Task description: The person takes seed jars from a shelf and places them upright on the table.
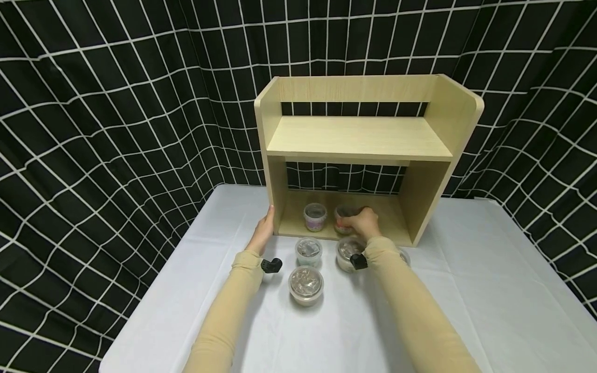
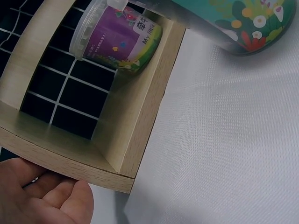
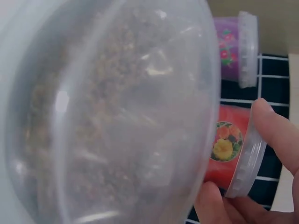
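My right hand grips a lidded plastic tub with a red label, thumb on one side and fingers on the other, at the lower shelf's front. Left of it on that shelf stands a tub with a purple label. My left hand rests against the outer face of the wooden shelf unit's left side panel, fingers along its edge. In the right wrist view a large clear-lidded tub fills the foreground and covers part of the red one.
In front of the two-tier shelf unit, several clear-lidded tubs stand on the white cloth: one behind another at the left, one near my right wrist, another partly hidden by the right sleeve. Black gridded fabric surrounds the table.
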The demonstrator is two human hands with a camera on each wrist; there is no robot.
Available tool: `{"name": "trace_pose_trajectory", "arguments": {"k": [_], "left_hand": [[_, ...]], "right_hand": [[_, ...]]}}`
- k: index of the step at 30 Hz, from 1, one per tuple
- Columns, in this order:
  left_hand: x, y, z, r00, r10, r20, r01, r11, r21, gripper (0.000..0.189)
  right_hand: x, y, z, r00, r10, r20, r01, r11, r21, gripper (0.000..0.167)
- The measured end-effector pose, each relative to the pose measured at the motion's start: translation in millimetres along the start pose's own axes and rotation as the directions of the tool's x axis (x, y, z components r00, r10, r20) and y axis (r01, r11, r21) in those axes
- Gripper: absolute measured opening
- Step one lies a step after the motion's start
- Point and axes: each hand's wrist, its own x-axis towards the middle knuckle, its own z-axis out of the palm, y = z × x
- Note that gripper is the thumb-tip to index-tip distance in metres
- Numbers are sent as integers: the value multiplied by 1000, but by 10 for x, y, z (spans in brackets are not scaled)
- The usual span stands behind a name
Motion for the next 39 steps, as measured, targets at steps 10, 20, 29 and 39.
{"name": "trace_pose_trajectory", "arguments": {"k": [10, 20, 29, 39], "left_hand": [[-1, -4, 12, 1000, -2, -10, 2, 1000, 31, 90], [-10, -13, 10, 1000, -6, -11, 6, 1000, 7, 94], [-5, -39, 41, 1000, -8, -19, 8, 1000, 11, 91], [21, -40, 57, 1000, 10, -29, -9, 1000, 15, 91]], "right_hand": [[-15, -65, -214, 998, -21, 52, 15, 993, 118, 75], [-219, -161, -429, 994, -81, 68, 67, 981, 182, 76], [-500, -186, -546, 988, -111, 110, 84, 970, 226, 77], [-843, -227, -639, 970, -188, 157, 150, 963, 223, 73]]}}
